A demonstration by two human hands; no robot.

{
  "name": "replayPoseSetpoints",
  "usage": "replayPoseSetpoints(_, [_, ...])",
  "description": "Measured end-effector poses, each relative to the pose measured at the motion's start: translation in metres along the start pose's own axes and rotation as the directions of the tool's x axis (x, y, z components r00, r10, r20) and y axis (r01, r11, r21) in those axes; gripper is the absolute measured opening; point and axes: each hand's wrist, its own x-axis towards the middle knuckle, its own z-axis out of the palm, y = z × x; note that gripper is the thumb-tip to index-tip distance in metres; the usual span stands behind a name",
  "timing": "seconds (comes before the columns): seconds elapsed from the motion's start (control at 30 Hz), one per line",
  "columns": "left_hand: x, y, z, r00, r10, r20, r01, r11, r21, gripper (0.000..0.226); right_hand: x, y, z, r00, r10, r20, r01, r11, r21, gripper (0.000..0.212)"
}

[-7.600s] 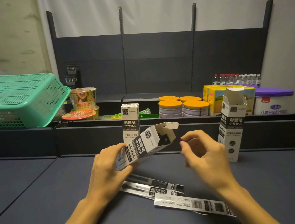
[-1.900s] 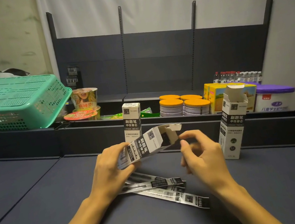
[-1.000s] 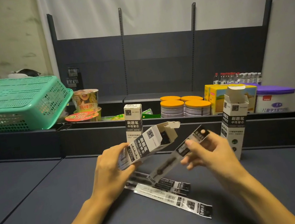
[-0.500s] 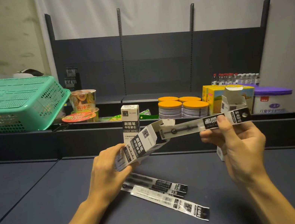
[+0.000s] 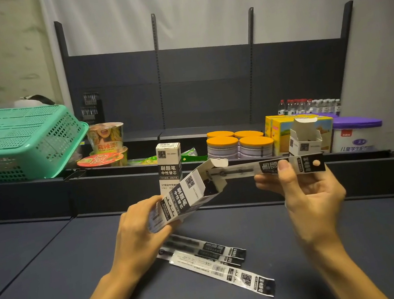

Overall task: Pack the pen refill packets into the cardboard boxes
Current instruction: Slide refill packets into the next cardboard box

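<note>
Cardboard box point(image 5: 186, 198) lies tilted in the left hand point(image 5: 137, 236), fingers wrapped round it, mouth facing the packet point(image 5: 260, 168) pinched by the right hand point(image 5: 309, 195), ready for sliding in; spare packets point(image 5: 215, 259) wait on the worktop point(image 5: 58, 292)

Dim rm, dark shelving point(image 5: 205, 82), white curtain point(image 5: 191, 5)

Matt cardboard box point(image 5: 186, 198), glossy plastic refill packet point(image 5: 267, 168), perforated plastic basket point(image 5: 13, 144).
</note>
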Motion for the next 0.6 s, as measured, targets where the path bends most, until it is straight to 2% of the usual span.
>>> replayPoseSetpoints(0.43, [-0.001, -0.004, 0.003, 1.000, 0.006, 0.019, -0.007, 1.000, 0.018, 0.060, 0.001, 0.030, 0.007, 0.988, 0.020, 0.154, 0.006, 0.986, -0.165, 0.010])
replayPoseSetpoints(0.6, [-0.001, -0.004, 0.003, 0.999, 0.030, 0.024, -0.031, 0.999, 0.030, 0.064, -0.006, 0.042, 0.013, 0.967, 0.091, 0.239, -0.020, 0.959, -0.283, 0.011])
